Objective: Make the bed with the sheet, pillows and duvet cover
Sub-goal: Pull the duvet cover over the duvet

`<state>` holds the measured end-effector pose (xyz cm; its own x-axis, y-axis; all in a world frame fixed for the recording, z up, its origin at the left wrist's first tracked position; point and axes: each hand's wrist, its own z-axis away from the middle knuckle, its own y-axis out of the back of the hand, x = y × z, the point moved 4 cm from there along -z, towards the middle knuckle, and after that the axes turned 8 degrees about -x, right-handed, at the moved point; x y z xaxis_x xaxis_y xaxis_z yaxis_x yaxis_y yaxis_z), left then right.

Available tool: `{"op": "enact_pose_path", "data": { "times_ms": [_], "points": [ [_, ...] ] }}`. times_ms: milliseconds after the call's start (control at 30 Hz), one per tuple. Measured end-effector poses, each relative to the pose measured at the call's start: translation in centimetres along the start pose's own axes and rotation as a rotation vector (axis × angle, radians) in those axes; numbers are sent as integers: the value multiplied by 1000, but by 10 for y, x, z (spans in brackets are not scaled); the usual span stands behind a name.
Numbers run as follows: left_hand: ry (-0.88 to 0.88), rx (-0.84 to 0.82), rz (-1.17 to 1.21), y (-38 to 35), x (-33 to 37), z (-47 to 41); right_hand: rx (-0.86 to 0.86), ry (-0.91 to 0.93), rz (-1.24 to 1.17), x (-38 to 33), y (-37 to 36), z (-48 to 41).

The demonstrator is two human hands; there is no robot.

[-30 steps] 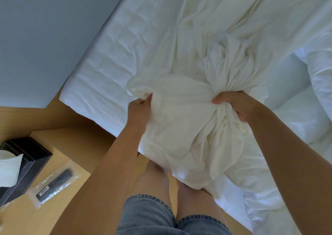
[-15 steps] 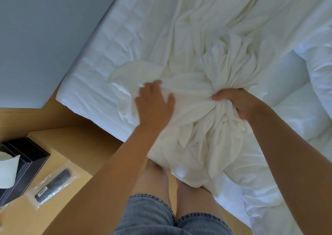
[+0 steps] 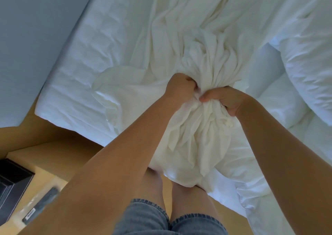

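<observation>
The left hand point(image 3: 181, 87) had slid right off the flat fold and fisted the gathered neck of the sheet point(image 3: 195, 138), which hung bunched over the bed's near edge. The mattress point(image 3: 86, 69) lay bare at left, so the bunching was probably to find an edge for spreading. The right hand point(image 3: 228, 100) clenched the same neck, touching the left. The duvet point(image 3: 305, 64) sat heaped at right, likely kept clear.

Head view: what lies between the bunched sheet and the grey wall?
Only bare, creased white mattress lies between the sheet and the wall, as the head view shows.
</observation>
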<state>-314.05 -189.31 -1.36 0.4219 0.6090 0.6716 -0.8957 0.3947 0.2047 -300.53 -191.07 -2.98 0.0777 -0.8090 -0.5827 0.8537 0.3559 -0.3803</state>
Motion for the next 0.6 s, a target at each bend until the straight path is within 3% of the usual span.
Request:
{"op": "enact_pose_path", "data": {
  "times_ms": [100,200,400,600],
  "points": [
    [-26,-19,-324,1,21,-5,16,56,-88,-1,-2,0],
    [55,-21,-538,2,12,-6,40,83,-143,1,-2,1],
    [75,-9,-243,-13,-19,0,71,73,-122,0,-5,1],
    [-22,-81,-313,-13,-28,-4,71,95,-155,3,-3,5]
  ]
}}
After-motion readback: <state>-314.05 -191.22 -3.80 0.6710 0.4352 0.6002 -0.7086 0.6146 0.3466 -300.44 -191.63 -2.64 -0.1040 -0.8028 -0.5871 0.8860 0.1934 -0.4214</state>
